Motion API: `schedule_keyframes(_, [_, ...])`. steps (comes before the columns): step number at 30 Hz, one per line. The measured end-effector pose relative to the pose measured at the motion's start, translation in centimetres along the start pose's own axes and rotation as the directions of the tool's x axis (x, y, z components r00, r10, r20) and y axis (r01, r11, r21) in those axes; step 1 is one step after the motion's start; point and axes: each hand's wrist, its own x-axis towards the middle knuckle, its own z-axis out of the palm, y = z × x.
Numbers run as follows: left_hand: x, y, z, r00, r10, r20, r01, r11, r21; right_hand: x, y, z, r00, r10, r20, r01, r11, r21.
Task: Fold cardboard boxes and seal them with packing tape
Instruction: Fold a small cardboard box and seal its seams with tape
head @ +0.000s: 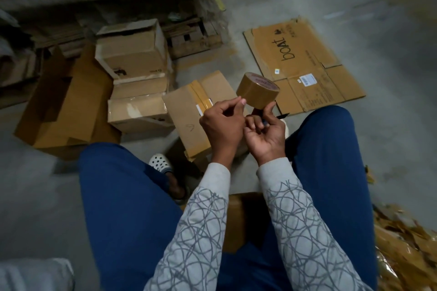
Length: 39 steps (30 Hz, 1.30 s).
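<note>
Seated person works a roll of tape over a sealed box on the floor.

Both hands are raised between the blue-trousered knees. The left hand [222,125] has its fingers curled and its thumb and forefinger pinched against the near side of the roll of tape [256,92]. The right hand [266,134] props the roll from below with its thumb, its other fingers curled round a slim dark tool [284,115]. Whether a loose tape end is caught in the pinch cannot be told. Just beyond the hands, at 12 o'clock, a taped box [186,111] lies on the floor. Further out, stacked boxes [134,54] sit at 11 o'clock and a flattened "boat" carton [305,64] lies at 1 o'clock.
</note>
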Motion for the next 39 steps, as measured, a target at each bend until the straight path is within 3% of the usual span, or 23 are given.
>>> schedule_keyframes(8, [1.4,-0.9,0.8,0.996,-0.052,0.068,0.048,0.997,0.065,0.7,0.5,-0.8,0.998,0.004,-0.06,-0.003,1.0,0.014])
schedule_keyframes(14, [0.8,-2.1,2.1,0.974,0.093,0.207,-0.132,0.974,0.185,0.8,0.6,-0.7,0.989,0.02,-0.147,-0.024,0.999,-0.027])
schedule_keyframes(18, [-0.4,-2.9,2.1,0.949,0.217,0.229,-0.259,0.951,0.17,0.3,0.4,-0.7,0.988,0.032,-0.15,-0.024,0.998,0.053])
schedule_keyframes(21, [-0.6,-3.3,1.9,0.95,0.243,0.196,-0.274,0.95,0.149,0.8,0.6,-1.4,0.987,0.027,-0.161,-0.026,1.0,0.008])
schedule_keyframes(23, [-0.5,-3.2,1.7,0.976,0.155,0.154,-0.167,0.983,0.072,1.2,0.7,-1.6,0.987,0.005,-0.164,-0.016,0.998,-0.068])
schedule_keyframes(27, [0.2,-2.5,1.2,0.979,-0.169,0.114,0.178,0.981,-0.074,1.5,0.8,-1.8,0.987,0.0,-0.161,-0.017,0.995,-0.102])
schedule_keyframes(35, [2.6,-2.4,0.3,0.922,-0.378,0.086,0.387,0.907,-0.167,1.4,1.3,-2.2,0.985,0.007,-0.171,-0.036,0.986,-0.165])
schedule_keyframes(39, [3.4,-2.7,0.0,0.864,-0.466,0.192,0.499,0.845,-0.192,1.4,1.6,-2.6,0.982,-0.028,-0.187,-0.012,0.978,-0.206])
